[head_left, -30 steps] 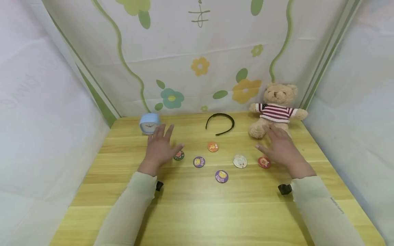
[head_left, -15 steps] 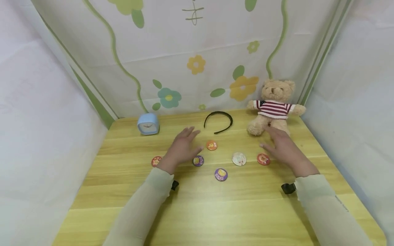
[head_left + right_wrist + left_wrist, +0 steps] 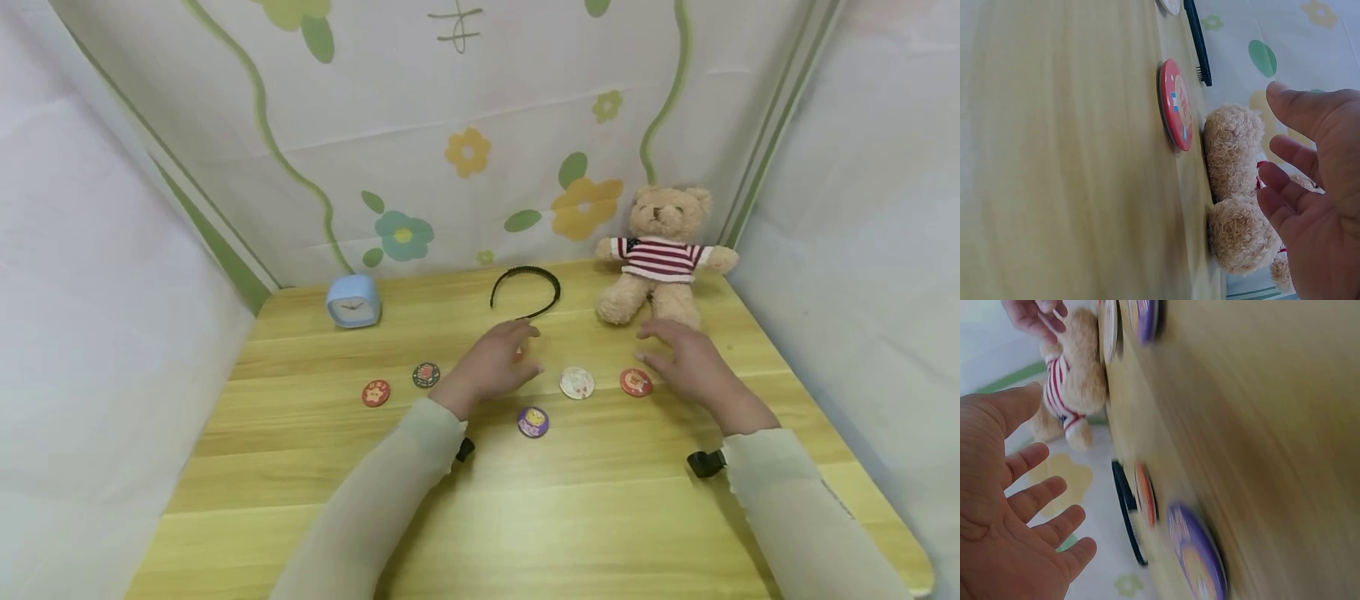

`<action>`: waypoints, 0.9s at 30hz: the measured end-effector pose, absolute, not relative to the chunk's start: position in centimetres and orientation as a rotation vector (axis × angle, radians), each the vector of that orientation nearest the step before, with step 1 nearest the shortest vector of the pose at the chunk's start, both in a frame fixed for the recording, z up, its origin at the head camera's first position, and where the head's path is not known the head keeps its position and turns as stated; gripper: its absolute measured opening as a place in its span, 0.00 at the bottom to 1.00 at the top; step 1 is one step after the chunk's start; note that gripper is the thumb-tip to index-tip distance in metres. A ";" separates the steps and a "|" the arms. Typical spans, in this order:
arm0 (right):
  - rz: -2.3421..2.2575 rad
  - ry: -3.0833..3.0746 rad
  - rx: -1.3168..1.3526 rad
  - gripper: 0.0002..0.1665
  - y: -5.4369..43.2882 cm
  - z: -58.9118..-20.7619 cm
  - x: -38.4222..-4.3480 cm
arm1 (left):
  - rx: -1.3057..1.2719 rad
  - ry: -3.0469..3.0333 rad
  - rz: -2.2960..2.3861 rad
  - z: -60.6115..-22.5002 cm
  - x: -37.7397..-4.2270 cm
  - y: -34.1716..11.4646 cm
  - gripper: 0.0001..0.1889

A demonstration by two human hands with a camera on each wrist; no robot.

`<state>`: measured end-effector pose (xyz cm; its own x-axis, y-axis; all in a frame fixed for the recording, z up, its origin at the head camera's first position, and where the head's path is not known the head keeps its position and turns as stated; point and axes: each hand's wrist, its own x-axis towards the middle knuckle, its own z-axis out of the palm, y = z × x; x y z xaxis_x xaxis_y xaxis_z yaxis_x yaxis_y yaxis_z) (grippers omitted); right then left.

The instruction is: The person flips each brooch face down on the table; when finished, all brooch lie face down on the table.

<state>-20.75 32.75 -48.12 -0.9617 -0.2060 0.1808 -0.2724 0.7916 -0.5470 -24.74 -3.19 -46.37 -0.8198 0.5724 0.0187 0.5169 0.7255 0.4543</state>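
Note:
My left hand (image 3: 491, 367) hovers over the middle of the wooden table, fingers spread and slightly bent, holding nothing. Under it a purple button badge (image 3: 1197, 556) shows in the left wrist view but is hidden in the head view; an orange badge (image 3: 1145, 494) is mostly covered there. My right hand (image 3: 690, 362), loosely bent and holding nothing, is above the table beside a red badge (image 3: 636, 382). Between the hands lie a white badge (image 3: 577, 382) and another purple badge (image 3: 533, 422). A red star badge (image 3: 376, 392) and a dark green badge (image 3: 426, 374) lie left.
A teddy bear (image 3: 660, 258) in a striped shirt sits at the back right, just beyond my right hand. A black headband (image 3: 555, 287) lies at the back middle. The blue clock (image 3: 353, 301) stands back left. Flowered cloth (image 3: 405, 150) closes off the rear.
My left hand has swept right from near the clock to the middle badges, uncovering the red star and dark green badges. My right hand has barely moved; its fingers look a little more bent.

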 end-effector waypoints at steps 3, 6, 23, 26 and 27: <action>0.924 -2.865 0.370 0.20 33.1 -48.5 -20.5 | 0.939 2.780 0.671 -46.5 -24.6 -1.8 0.31; 0.957 -2.879 0.359 0.20 33.3 -48.7 -20.1 | 0.980 2.766 0.629 -46.6 -24.4 -0.4 0.31; 1.010 -3.027 0.313 0.21 34.1 -50.6 -18.9 | 1.158 2.647 0.534 -48.4 -23.9 6.6 0.30; 1.015 -3.046 0.329 0.18 34.2 -50.6 -18.9 | 1.193 2.648 0.505 -48.6 -23.7 7.7 0.27; 1.012 -3.049 0.338 0.18 34.2 -50.7 -18.9 | 1.205 2.647 0.493 -48.7 -23.7 8.0 0.27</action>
<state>-18.88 34.22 -50.66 -0.9743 -0.2247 -0.0180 -0.1693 0.7822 -0.5996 -23.65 8.05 -48.68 -0.6509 0.7583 -0.0360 0.6945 0.6140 0.3750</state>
